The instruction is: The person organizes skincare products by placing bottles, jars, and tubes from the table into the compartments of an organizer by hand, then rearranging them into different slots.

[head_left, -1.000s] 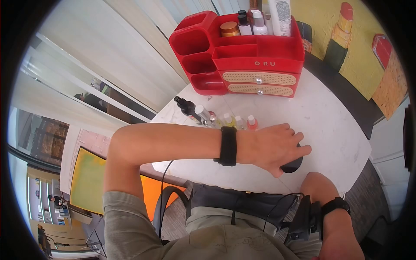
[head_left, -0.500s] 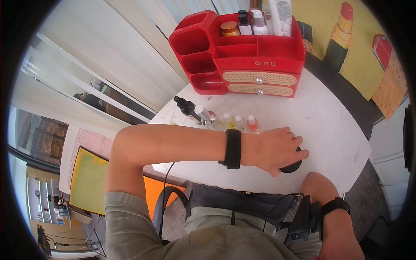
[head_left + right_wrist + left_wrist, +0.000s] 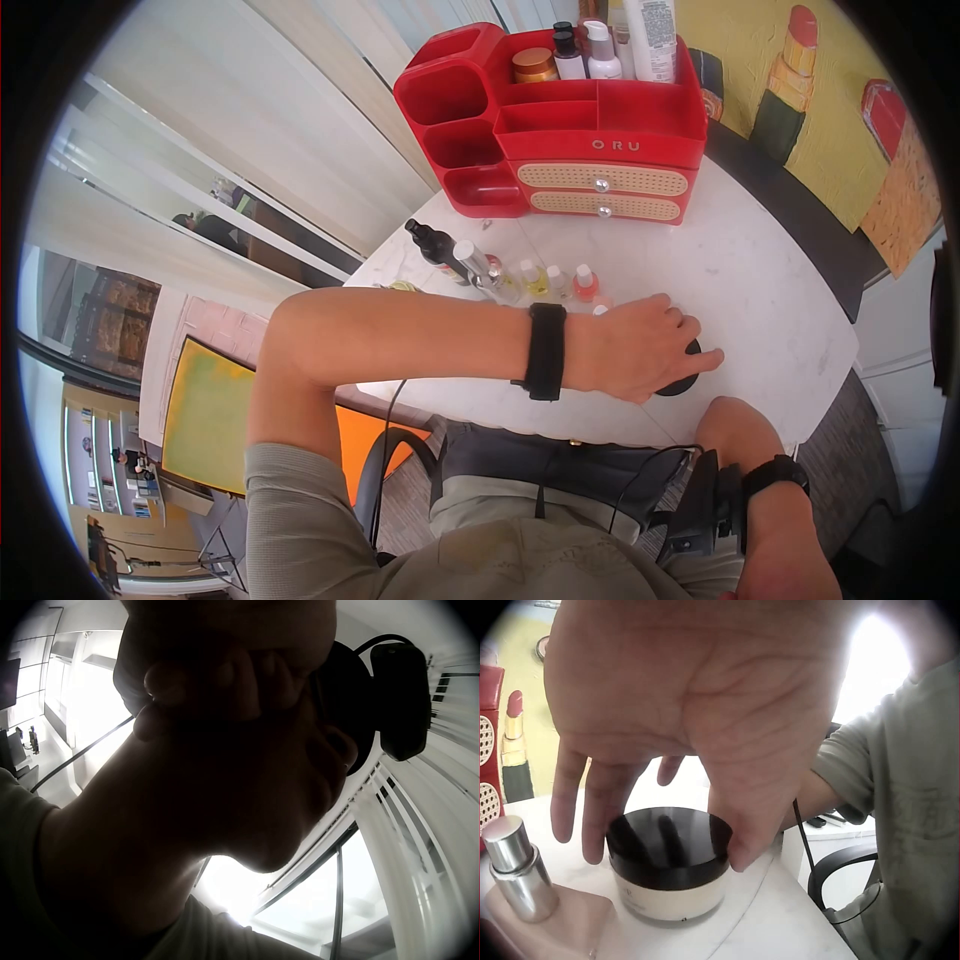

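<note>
My left hand (image 3: pixel 640 345) reaches across the white table and grips a round jar (image 3: pixel 667 900) with a glossy black lid and a pale body. In the left wrist view its thumb lies at one side of the lid and its fingertips at the other; the jar stands upright on the tabletop. Beside it is a beige glass bottle (image 3: pixel 562 919) with a silver neck and cap. My right hand (image 3: pixel 232 682) appears dark in the right wrist view, its fingers curled against the person's face with no object showing in them. The head view leaves that hand out of frame.
Several small nail polish bottles (image 3: pixel 585 285), a silver-capped bottle (image 3: pixel 480 268) and a black bottle (image 3: pixel 432 242) stand behind the left forearm. At the back sits a red organizer (image 3: pixel 560 150) with drawers, cosmetics inside. The right elbow (image 3: pixel 738 430) is at the table's front edge.
The left forearm and hand have shifted slightly to the right, still at the jar. A white cap beside the wrist now shows more. The right arm stays put.
</note>
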Available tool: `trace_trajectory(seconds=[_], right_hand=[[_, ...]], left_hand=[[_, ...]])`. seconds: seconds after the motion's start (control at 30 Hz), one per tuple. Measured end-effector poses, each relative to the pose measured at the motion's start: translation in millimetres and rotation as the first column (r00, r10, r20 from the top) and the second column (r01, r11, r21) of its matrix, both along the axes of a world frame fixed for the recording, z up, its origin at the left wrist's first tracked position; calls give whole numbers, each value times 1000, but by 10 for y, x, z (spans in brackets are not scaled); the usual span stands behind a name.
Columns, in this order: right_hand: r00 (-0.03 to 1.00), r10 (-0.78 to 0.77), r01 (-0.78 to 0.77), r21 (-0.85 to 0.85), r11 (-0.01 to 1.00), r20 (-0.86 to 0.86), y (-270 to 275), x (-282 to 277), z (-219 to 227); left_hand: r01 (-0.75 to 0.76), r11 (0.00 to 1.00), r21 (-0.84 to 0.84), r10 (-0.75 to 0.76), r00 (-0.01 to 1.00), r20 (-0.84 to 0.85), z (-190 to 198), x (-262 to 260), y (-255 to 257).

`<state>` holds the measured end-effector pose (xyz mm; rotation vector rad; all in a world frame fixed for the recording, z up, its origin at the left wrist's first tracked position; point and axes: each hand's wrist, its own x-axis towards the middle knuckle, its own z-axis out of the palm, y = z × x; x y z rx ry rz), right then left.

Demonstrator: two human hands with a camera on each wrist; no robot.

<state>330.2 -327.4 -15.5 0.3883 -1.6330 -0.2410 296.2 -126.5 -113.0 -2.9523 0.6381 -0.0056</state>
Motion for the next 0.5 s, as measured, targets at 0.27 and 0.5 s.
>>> trace_trajectory(seconds=[0.27,0.5], right_hand=[[989,16,-44,187,981,147,89,223,-29],[962,-5,-93,343,935,274,167,432,13]], left_hand=[[126,991,47,-123,990,-64,-20,111,84],[-21,983,-180,29,999,46,977,253,463]])
